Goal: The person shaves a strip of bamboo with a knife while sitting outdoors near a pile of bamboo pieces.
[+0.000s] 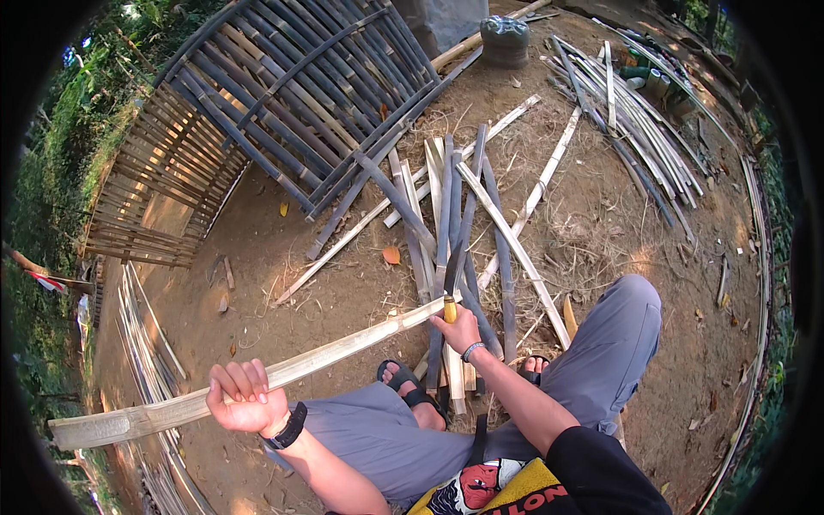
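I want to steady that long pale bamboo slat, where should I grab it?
Grip the bamboo slat along its free middle, from above. It lies nearly level and flat between the left hand and the right hand with its blade, leaving that stretch bare.

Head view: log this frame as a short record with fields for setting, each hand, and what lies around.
setting: bare dirt yard, outdoors
left hand: grips long pale split bamboo strip
right hand: holds dark-bladed knife with yellowish handle at the strip's far end
ground ahead: pile of grey and pale bamboo slats
upper left: dark woven bamboo lattice panel
upper right: bundle of thin bamboo strips
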The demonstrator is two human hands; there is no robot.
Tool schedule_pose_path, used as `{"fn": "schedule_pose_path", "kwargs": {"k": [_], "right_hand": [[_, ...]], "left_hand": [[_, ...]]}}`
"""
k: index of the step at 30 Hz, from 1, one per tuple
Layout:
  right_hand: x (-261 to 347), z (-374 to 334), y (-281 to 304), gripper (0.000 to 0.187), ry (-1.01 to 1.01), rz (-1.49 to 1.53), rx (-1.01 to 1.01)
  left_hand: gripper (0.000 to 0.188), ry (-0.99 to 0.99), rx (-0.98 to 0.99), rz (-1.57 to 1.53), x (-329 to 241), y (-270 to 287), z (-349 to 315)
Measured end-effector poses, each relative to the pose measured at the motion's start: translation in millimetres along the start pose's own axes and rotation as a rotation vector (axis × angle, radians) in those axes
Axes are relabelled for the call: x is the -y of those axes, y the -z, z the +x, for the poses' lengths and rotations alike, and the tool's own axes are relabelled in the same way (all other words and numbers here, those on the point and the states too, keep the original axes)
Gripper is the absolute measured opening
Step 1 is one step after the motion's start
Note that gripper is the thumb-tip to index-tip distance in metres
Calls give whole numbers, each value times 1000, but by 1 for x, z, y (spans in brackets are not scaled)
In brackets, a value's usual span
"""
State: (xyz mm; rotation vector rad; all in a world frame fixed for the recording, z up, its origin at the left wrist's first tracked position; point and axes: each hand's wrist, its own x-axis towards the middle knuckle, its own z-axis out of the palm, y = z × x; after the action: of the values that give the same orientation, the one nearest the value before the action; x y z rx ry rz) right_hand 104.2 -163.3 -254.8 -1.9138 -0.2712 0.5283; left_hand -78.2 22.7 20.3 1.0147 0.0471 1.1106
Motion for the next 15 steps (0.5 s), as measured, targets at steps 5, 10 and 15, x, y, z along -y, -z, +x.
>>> {"fn": "schedule_pose_path", "kwargs": {"k": [5, 10, 15], "right_hand": [[5, 6, -10, 25, -17, 57, 88], [3, 11, -13, 22, -96, 47, 19], [4, 13, -9, 21, -65, 14, 1]], "left_hand": [[35, -1, 1, 4, 0, 0, 0], [35, -1, -4, 0, 2, -2, 0], [35, 3, 9, 3, -1, 1, -2]]}}
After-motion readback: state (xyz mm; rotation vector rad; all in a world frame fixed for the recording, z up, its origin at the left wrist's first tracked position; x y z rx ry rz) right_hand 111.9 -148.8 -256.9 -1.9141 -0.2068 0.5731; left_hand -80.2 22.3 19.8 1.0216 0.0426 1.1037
